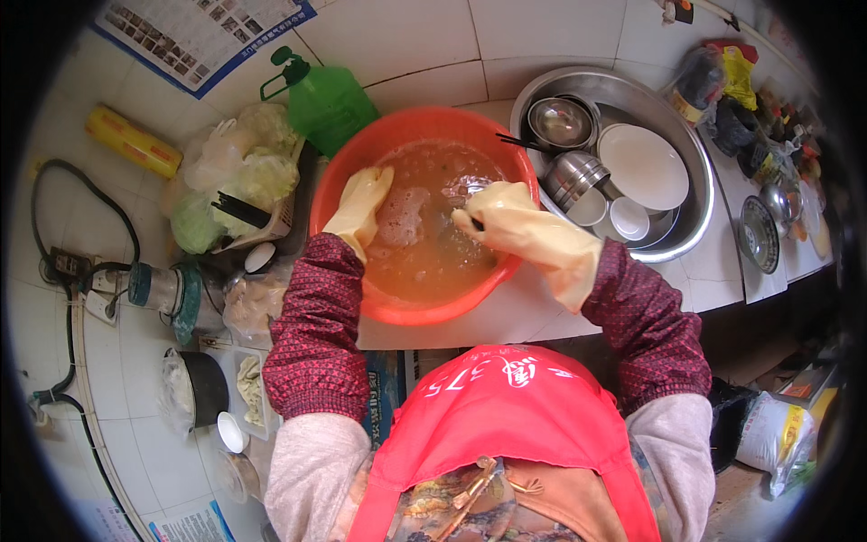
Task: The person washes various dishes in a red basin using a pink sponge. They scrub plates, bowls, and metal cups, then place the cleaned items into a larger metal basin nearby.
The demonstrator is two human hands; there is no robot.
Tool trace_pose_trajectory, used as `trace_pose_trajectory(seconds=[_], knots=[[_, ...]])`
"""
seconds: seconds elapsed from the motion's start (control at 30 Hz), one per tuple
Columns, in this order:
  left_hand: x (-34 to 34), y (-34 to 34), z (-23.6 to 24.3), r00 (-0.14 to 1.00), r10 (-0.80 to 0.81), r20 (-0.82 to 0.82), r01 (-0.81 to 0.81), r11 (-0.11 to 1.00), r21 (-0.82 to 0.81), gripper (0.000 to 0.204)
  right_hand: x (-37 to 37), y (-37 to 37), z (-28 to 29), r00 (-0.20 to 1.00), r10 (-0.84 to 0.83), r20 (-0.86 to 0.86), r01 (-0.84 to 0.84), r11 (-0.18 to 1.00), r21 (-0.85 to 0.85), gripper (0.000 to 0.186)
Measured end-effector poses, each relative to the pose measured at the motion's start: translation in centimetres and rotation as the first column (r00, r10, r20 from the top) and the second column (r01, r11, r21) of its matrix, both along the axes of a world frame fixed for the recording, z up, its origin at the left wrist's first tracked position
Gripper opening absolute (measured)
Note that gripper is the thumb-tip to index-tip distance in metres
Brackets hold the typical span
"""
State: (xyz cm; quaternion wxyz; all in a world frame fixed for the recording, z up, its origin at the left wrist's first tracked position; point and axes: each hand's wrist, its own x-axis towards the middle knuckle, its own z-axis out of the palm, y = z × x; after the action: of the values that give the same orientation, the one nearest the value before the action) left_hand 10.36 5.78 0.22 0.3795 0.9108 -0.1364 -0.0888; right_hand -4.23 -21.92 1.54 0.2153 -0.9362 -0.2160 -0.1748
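Both hands wear cream rubber gloves and are over an orange-red plastic basin [327, 291] of cloudy, foamy brownish water. My left hand [363, 203] is at the basin's left side, fingers stretched forward along the water, with nothing visible in them. On the right side, my right hand [515, 221] reaches over the rim, its fingers curled down at the water's surface. What those fingers hold is hidden; a shiny, see-through patch shows in the water just beyond them. Whatever lies under the cloudy water cannot be seen.
A large metal basin [697, 203] at right holds metal bowls [576, 177], a white plate [643, 167] and small white cups [629, 219]. Dark chopsticks [522, 143] lie by its left edge. At left stand a green jug [330, 107] and bagged cabbage [194, 221].
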Motion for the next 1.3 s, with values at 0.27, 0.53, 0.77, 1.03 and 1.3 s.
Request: trace_pose_trajectory(seconds=[0.27, 0.53, 0.77, 1.03, 1.3], knots=[[-4.0, 3.0, -4.8, 0.883, -0.118, -0.454, 0.158, 0.986, 0.051, 0.067, -0.6, -1.7, -2.2, 0.991, -0.009, 0.136, -0.005, 0.994, 0.109, 0.045], [-8.8, -4.1, -4.9, 0.783, -0.301, -0.544, 0.396, 0.916, 0.063, 0.065, -0.5, -1.5, -1.6, 0.998, -0.042, 0.049, 0.039, 0.998, 0.057, 0.044], [-10.5, -9.2, -4.1, 0.747, -0.484, -0.455, 0.571, 0.818, 0.067, 0.049, -0.7, -1.2, -1.2, 0.996, -0.084, -0.017, 0.084, 0.996, 0.024, 0.035], [-5.1, -8.6, -4.5, 0.679, -0.734, 0.003, 0.679, 0.63, 0.377, 0.044, -1.0, -2.0, -0.9, 1.0, 0.02, 0.022, -0.022, 0.997, 0.078, 0.028], [0.7, -2.2, -5.3, 0.75, -0.657, -0.076, 0.617, 0.654, 0.437, 0.037, 1.5, -0.8, -4.0, 0.893, -0.194, -0.406, 0.113, 0.97, -0.216, 0.019]])
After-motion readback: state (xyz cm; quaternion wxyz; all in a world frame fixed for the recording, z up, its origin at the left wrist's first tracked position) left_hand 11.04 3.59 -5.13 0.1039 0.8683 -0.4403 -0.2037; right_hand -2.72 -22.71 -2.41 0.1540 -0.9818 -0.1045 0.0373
